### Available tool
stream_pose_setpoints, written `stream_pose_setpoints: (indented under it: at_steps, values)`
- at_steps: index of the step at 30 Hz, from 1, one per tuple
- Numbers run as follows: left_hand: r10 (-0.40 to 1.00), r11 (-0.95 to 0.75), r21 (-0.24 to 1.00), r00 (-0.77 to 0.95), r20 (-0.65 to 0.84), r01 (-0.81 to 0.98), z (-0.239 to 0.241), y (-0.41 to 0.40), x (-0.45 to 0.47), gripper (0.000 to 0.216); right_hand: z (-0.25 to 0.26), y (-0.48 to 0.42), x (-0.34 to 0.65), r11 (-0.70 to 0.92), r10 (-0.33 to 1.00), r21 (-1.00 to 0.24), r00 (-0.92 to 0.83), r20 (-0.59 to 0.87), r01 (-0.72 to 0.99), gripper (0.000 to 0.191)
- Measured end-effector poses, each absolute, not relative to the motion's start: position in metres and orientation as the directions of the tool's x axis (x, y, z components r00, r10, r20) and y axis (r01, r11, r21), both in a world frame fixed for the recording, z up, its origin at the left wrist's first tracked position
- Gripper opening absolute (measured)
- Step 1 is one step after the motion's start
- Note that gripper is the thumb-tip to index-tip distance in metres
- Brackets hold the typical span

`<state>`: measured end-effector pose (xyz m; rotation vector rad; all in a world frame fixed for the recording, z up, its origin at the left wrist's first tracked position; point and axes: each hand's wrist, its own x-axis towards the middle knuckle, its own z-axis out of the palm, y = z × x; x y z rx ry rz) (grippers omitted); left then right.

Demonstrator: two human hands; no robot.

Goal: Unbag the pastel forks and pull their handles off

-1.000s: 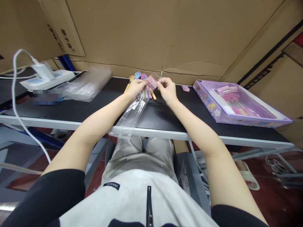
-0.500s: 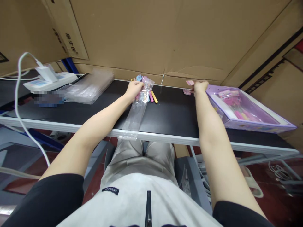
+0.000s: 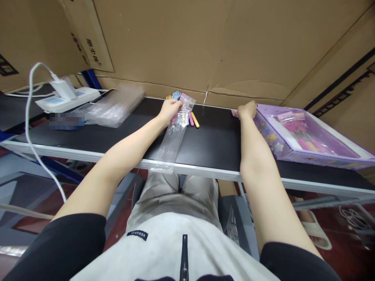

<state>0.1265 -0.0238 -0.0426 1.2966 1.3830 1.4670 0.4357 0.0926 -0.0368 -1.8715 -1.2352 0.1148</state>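
Observation:
My left hand (image 3: 169,109) is closed on the top of a long clear plastic bag (image 3: 172,138) that trails over the table's front edge. Small coloured toy combs and sticks (image 3: 191,119) lie by the bag's mouth, some partly inside it. My right hand (image 3: 247,110) rests on the black table (image 3: 111,136) beside a small pink packet (image 3: 234,113), right against the corner of a purple toy box (image 3: 307,138). Its fingers curl down over the packet; whether they grip it is hidden.
A stack of clear plastic bags (image 3: 114,107) lies at the back left, beside a white power strip (image 3: 67,98) with a charger and cable (image 3: 32,128). Cardboard sheets (image 3: 205,43) wall the back. My knees sit under the table's edge.
My right hand left the bag and moved right to the pink packet beside the purple box. My left hand stayed on the bag, which has settled on the table.

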Motion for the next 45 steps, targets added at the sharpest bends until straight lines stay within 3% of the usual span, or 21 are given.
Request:
stream_pose_setpoints:
  at_steps: [3, 7, 10, 13, 19, 23, 26, 30, 34, 37, 41, 45]
  values:
    - [0.958, -0.157, 0.979, -0.222, 0.183, 0.129, -0.042, -0.024, 0.127, 0.030, -0.023, 0.078, 0.414, -0.016, 0.817, -0.546, 0.326, 0.476, 0.838, 0.054]
    - [0.961, -0.167, 0.976, -0.201, 0.192, 0.137, -0.043, -0.023, 0.127, 0.031, -0.014, 0.054, 0.379, 0.449, 0.733, -0.169, -0.253, 0.631, 0.877, 0.067]
    - [0.960, -0.169, 0.975, -0.203, 0.196, 0.141, -0.043, -0.024, 0.126, 0.031, -0.018, 0.029, 0.352, 0.684, 0.584, 0.126, -0.642, 0.497, 0.719, 0.073]
    - [0.960, -0.176, 0.976, -0.194, 0.200, 0.131, -0.041, -0.027, 0.126, 0.031, -0.028, 0.006, 0.332, 0.800, 0.439, 0.257, -0.821, 0.366, 0.542, 0.072]
    - [0.965, -0.212, 0.973, -0.137, 0.224, 0.096, -0.041, -0.025, 0.129, 0.021, -0.044, -0.004, 0.326, 0.795, 0.427, 0.217, -0.777, 0.462, 0.566, 0.053]
    - [0.945, -0.272, 0.925, -0.108, 0.309, 0.266, -0.042, -0.024, 0.130, 0.026, -0.040, -0.005, 0.335, 0.719, 0.510, 0.158, -0.667, 0.543, 0.677, 0.047]
    - [0.893, -0.383, 0.764, -0.004, 0.450, 0.519, -0.037, -0.037, 0.132, 0.045, -0.032, -0.010, 0.342, 0.621, 0.582, 0.119, -0.558, 0.592, 0.774, 0.047]
    - [0.817, -0.502, 0.427, 0.251, 0.520, 0.752, -0.028, -0.064, 0.141, 0.078, -0.024, -0.012, 0.351, 0.500, 0.634, 0.070, -0.420, 0.649, 0.863, 0.049]
    - [0.768, -0.537, 0.212, 0.370, 0.523, 0.816, -0.029, -0.074, 0.151, 0.070, -0.024, -0.007, 0.357, 0.418, 0.653, 0.027, -0.321, 0.686, 0.908, 0.053]
    - [0.762, -0.506, 0.154, 0.356, 0.541, 0.849, -0.023, -0.065, 0.145, 0.065, -0.026, -0.007, 0.358, 0.394, 0.654, 0.018, -0.294, 0.697, 0.919, 0.058]
    - [0.796, -0.397, 0.165, 0.249, 0.552, 0.903, 0.007, -0.051, 0.108, 0.072, -0.028, -0.010, 0.355, 0.402, 0.682, 0.028, -0.320, 0.658, 0.915, 0.061]
    - [0.856, -0.139, 0.209, 0.011, 0.517, 0.968, 0.046, -0.046, 0.048, 0.078, -0.028, -0.012, 0.352, 0.435, 0.731, 0.017, -0.364, 0.578, 0.900, 0.058]
